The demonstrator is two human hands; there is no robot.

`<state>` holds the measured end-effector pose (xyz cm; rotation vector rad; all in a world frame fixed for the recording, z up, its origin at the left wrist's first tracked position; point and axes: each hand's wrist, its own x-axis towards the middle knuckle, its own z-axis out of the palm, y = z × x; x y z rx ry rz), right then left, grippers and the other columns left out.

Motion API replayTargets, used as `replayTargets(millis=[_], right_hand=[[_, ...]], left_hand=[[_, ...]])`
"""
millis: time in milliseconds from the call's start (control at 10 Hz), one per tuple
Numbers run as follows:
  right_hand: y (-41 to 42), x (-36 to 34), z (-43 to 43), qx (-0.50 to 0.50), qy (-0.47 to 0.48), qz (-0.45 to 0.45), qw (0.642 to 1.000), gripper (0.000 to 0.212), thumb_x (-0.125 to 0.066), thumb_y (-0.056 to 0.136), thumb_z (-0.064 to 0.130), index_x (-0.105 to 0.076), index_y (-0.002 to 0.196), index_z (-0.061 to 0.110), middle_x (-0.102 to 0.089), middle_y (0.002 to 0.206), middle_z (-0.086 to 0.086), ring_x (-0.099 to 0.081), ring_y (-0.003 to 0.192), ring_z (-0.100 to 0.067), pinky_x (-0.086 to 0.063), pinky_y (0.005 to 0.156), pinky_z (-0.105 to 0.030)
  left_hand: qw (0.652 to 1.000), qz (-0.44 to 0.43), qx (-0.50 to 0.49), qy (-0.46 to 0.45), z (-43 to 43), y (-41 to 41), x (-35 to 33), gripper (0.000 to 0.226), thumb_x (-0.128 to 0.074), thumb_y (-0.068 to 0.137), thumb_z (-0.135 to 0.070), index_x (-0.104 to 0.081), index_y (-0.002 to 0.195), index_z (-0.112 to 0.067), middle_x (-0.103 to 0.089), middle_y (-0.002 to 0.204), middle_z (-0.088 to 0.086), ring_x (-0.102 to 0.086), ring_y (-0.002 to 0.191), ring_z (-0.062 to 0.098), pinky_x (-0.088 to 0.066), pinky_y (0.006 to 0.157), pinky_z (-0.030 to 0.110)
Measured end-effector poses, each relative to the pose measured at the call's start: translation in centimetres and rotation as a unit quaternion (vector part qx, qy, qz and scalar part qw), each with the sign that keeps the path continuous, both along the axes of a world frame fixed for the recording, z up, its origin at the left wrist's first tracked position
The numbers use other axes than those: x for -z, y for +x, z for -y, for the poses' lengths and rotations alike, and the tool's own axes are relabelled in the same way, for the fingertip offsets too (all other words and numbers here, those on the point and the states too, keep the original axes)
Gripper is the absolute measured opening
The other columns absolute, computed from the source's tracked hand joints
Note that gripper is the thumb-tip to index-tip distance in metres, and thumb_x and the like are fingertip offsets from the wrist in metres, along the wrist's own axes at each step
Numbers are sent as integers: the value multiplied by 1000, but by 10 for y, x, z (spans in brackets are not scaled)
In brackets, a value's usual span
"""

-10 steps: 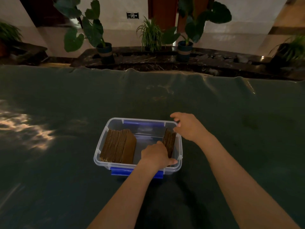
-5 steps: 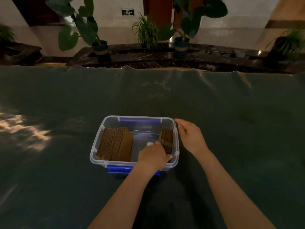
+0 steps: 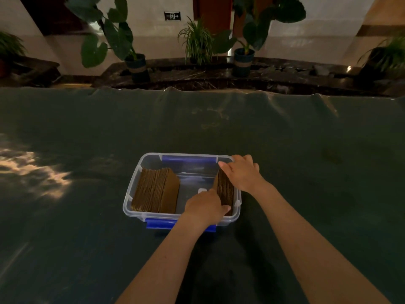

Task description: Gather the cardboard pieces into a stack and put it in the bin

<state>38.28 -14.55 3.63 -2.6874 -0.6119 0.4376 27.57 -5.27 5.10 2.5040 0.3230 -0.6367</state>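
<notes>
A clear rectangular plastic bin with blue latches [image 3: 133, 195] stands on a dark green cloth-covered table [image 3: 306, 172], and every place below is told from this bin.

Inside the bin, against its left wall, a thick stack of brown cardboard pieces [image 3: 155, 190] stands on edge and leans a little toward the left wall. To the right of this stack the transparent floor of the bin is bare.

Inside the bin, against its right wall, a thinner stack of brown cardboard pieces [image 3: 224, 190] also stands on edge. The left hand [image 3: 205, 208] comes in over the near rim of the bin, just above the near blue latch [image 3: 158, 223]. Its fingers are curled and pressed together, and they touch the near end and the left face of the thinner stack; the fingertips [image 3: 225, 209] lie against the cardboard.

The right hand [image 3: 242, 173] is above the far right corner of the bin. Its fingers are bent and close together, resting on the top far edge of the same thinner stack, so this stack is between the two hands. Whether the thumb grips the other side, one cannot tell.

Beyond the bin, past the far edge of the table, several green potted plants [image 3: 135, 64] stand on a dark stone ledge [image 3: 197, 76].
</notes>
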Motion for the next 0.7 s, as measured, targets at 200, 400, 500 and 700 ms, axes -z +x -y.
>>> replayTargets(millis=[200,400,500,700], right_hand=[[0,1,1,-1,0,-29,1000,49,-23,94,49,-56,115,18,-51,120,-10,-38,118,-28,-32,98,-48],[-5,-7,23,-8,122,-34,992,40,-28,97,39,-56,118,19,-53,128,-11,-42,125,-25,-28,103,-37],[-14,-11,40,19,189,-40,981,38,-32,97,35,-49,129,23,-48,139,-5,-40,130,-18,-29,111,-39],[-38,-18,93,179,360,-110,909,36,-37,96,32,-54,125,18,-57,131,-5,-54,118,-19,-42,104,-45]], left_hand=[[1000,-3,4,4,-2,0,-1,40,-49,87,-43,-51,114,-13,-61,113,10,-57,103,22,-46,93,38],[1000,20,11,5,-5,-2,-6,39,-45,89,-43,-54,113,-13,-63,112,8,-59,100,20,-47,93,39],[1000,23,7,1,-6,-4,-7,35,-45,89,-42,-56,108,-13,-64,109,8,-59,97,18,-47,90,36],[999,49,6,20,-10,-14,-23,32,-45,90,-41,-56,105,-16,-63,106,6,-58,95,16,-47,90,35]])
